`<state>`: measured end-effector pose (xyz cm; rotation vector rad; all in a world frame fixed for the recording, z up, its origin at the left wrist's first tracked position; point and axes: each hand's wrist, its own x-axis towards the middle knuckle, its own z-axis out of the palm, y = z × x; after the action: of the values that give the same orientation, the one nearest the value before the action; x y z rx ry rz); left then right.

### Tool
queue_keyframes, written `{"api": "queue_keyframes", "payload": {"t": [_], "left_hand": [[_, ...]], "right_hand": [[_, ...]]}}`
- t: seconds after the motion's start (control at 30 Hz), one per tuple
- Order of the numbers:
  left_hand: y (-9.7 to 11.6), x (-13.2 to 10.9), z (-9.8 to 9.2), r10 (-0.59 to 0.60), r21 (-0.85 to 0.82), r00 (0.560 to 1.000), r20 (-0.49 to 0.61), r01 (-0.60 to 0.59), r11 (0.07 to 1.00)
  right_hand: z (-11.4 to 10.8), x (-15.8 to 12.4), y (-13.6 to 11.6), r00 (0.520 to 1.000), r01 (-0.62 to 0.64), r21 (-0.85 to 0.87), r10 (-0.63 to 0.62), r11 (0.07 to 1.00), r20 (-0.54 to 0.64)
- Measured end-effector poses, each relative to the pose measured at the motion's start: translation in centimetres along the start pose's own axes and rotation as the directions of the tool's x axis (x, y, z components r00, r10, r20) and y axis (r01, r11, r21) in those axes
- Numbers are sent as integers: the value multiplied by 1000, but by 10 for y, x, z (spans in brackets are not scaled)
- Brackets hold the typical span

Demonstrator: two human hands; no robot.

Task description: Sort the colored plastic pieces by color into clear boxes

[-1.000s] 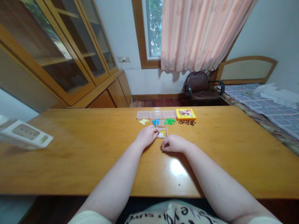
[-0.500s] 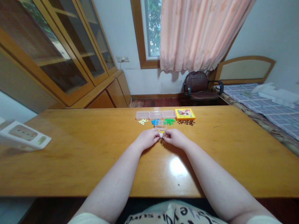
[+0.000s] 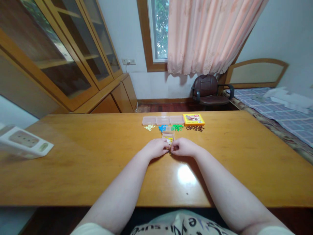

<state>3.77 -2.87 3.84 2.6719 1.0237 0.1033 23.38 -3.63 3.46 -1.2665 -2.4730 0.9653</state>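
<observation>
My left hand [image 3: 158, 148] and my right hand [image 3: 183, 147] almost meet at the near side of a small clear box [image 3: 168, 130] with its lid raised. Yellow pieces [image 3: 170, 139] lie inside the box. The fingers of both hands are pressed together over the yellow bits on the table; what they pinch is too small to make out. Behind the box are piles of cream pieces [image 3: 149, 128], blue pieces [image 3: 161, 128], green pieces [image 3: 177, 127] and brown pieces [image 3: 195, 129].
Clear closed boxes [image 3: 162, 120] stand in a row behind the piles, beside a yellow package [image 3: 194, 119]. A white power strip [image 3: 26, 141] is at the left of the wooden table [image 3: 85, 163]. A chair [image 3: 206, 88] stands beyond the far edge.
Both hands have moved slightly toward me, off the open box, so more of the box and its yellow pieces shows.
</observation>
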Motion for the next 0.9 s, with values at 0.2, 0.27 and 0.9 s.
{"api": "queue_keyframes", "payload": {"t": [0.2, 0.27, 0.9], "left_hand": [[4, -1, -4, -78, 29, 997, 0, 78, 996], [5, -2, -6, -95, 39, 995, 16, 95, 995], [1, -1, 2, -120, 13, 992, 41, 120, 993]], "right_hand": [[4, 3, 6, 999, -24, 0, 24, 1000, 31], [5, 4, 5, 999, -35, -12, 35, 999, 31], [10, 13, 13, 833, -164, 51, 166, 985, -529]]}}
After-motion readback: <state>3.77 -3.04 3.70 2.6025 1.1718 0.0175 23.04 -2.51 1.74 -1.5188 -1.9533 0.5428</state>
